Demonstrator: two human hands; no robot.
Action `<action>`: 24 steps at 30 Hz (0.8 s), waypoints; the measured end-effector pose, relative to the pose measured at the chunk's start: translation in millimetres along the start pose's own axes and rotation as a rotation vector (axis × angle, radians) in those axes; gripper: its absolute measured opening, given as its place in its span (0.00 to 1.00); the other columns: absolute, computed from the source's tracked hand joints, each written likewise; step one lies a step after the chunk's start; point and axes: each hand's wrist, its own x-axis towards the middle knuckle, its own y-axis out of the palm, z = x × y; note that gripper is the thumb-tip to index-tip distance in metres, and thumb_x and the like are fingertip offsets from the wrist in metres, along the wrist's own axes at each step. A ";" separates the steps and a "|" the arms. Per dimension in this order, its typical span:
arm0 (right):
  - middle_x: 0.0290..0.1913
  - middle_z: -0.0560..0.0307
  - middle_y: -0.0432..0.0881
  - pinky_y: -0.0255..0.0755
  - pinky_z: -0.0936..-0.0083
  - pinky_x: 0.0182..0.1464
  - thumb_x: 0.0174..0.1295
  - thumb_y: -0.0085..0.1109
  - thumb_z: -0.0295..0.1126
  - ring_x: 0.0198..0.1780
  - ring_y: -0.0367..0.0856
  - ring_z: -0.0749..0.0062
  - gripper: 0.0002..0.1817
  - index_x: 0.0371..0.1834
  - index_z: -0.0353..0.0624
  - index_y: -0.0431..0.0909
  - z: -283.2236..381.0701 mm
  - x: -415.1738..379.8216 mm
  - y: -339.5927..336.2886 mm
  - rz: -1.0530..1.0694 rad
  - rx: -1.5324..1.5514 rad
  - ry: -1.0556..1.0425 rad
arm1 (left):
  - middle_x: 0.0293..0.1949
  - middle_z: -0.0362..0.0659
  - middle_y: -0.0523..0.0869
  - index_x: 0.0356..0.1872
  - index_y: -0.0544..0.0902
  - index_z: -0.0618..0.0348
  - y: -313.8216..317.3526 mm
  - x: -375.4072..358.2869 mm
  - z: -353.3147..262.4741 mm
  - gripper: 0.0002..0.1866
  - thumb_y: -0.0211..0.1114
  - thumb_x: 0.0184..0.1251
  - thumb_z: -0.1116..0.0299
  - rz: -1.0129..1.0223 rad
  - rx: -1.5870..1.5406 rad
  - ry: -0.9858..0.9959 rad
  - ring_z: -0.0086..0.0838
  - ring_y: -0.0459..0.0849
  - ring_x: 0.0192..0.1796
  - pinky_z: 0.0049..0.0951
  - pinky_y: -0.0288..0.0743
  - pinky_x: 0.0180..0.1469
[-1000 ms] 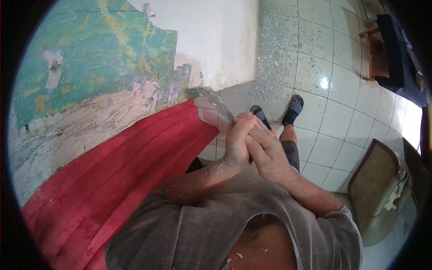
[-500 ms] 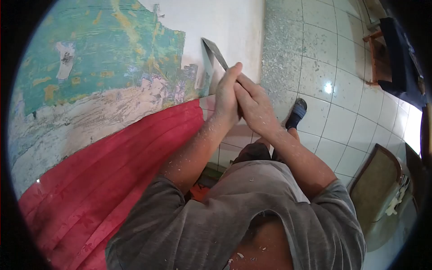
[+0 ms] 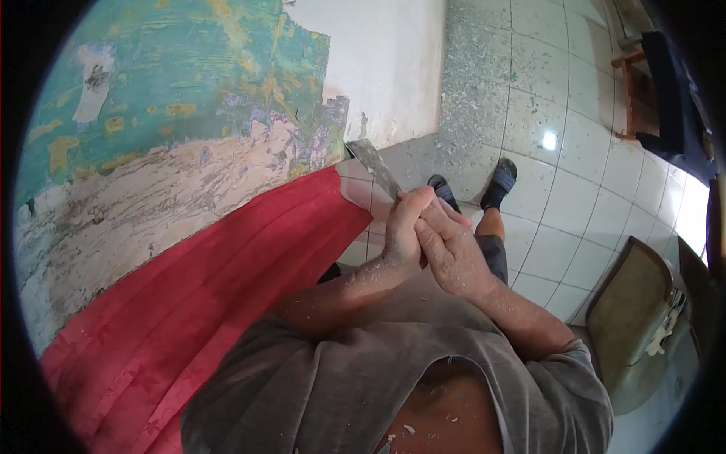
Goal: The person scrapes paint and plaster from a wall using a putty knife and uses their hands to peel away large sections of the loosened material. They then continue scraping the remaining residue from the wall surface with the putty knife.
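Note:
Both my hands are wrapped round the handle of a scraper (image 3: 376,168), and the handle itself is hidden in them. My left hand (image 3: 408,227) is on the wall side, with my right hand (image 3: 454,253) pressed against it. The scraper's flat metal blade points up and left, its tip at the lower edge of the wall's bare white part (image 3: 382,68). Left of that, old green paint (image 3: 174,83) with yellow patches covers the wall, above a rough pale strip (image 3: 174,181). White flakes cling to my hands and forearms.
A red cloth (image 3: 227,280) hangs along the wall's lower left. Paint chips (image 3: 473,98) litter the tiled floor (image 3: 575,197) around my sandalled feet (image 3: 499,181). A cushioned chair (image 3: 631,318) stands at right, and a wooden chair with dark cloth (image 3: 665,106) is farther back.
Both hands and the scraper have moved down and slightly right, toward my body. The blade has dropped from the white surface to its lower edge. A second foot now shows.

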 end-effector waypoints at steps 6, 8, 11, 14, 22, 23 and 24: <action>0.51 0.44 0.80 0.73 0.66 0.52 0.77 0.42 0.36 0.51 0.81 0.56 0.20 0.66 0.39 0.71 -7.2 -18.1 14.3 -0.204 -0.181 -0.300 | 0.36 0.58 0.84 0.33 0.75 0.66 -0.6 -11.7 -7.4 0.29 0.45 0.69 0.44 0.150 -0.032 -0.049 0.42 0.85 0.38 0.43 0.79 0.50; 0.51 0.42 0.80 0.73 0.63 0.54 0.76 0.44 0.36 0.52 0.82 0.49 0.18 0.63 0.41 0.74 -8.1 -15.0 17.5 -0.234 -0.110 -0.194 | 0.37 0.58 0.83 0.32 0.76 0.67 -4.7 -10.0 -2.5 0.30 0.47 0.68 0.43 0.139 -0.087 -0.148 0.42 0.84 0.39 0.44 0.78 0.50; 0.59 0.46 0.76 0.65 0.70 0.63 0.76 0.41 0.32 0.61 0.74 0.57 0.19 0.63 0.34 0.71 -10.8 8.2 9.6 -0.188 0.021 -0.248 | 0.31 0.58 0.83 0.26 0.76 0.67 -5.6 12.1 0.1 0.31 0.50 0.65 0.41 -0.007 -0.158 -0.150 0.46 0.84 0.39 0.46 0.78 0.49; 0.58 0.44 0.77 0.66 0.70 0.62 0.76 0.42 0.33 0.60 0.75 0.55 0.18 0.61 0.34 0.72 -4.2 -9.9 8.2 -0.255 -0.084 -0.334 | 0.30 0.58 0.83 0.27 0.78 0.68 5.0 0.6 5.3 0.32 0.51 0.63 0.40 0.036 -0.200 -0.182 0.45 0.84 0.38 0.44 0.78 0.49; 0.52 0.39 0.79 0.70 0.67 0.56 0.73 0.44 0.33 0.56 0.79 0.51 0.17 0.57 0.36 0.75 2.8 35.9 -3.9 -0.292 -0.068 -0.330 | 0.28 0.53 0.85 0.28 0.80 0.66 -0.8 36.2 -36.3 0.27 0.57 0.66 0.46 0.030 -0.222 -0.235 0.39 0.85 0.33 0.35 0.80 0.43; 0.52 0.40 0.79 0.70 0.67 0.56 0.74 0.44 0.34 0.57 0.78 0.52 0.17 0.57 0.36 0.75 -2.1 20.3 -1.1 -0.297 -0.070 -0.279 | 0.28 0.53 0.85 0.27 0.80 0.66 4.0 24.9 -22.7 0.26 0.58 0.66 0.47 0.014 -0.271 -0.234 0.40 0.85 0.32 0.35 0.80 0.42; 0.53 0.40 0.79 0.69 0.67 0.57 0.74 0.44 0.35 0.57 0.77 0.52 0.17 0.57 0.36 0.75 -6.7 5.4 3.2 -0.302 -0.074 -0.229 | 0.28 0.53 0.85 0.27 0.80 0.66 7.2 14.7 -8.1 0.26 0.59 0.66 0.48 0.001 -0.320 -0.231 0.40 0.85 0.31 0.35 0.80 0.41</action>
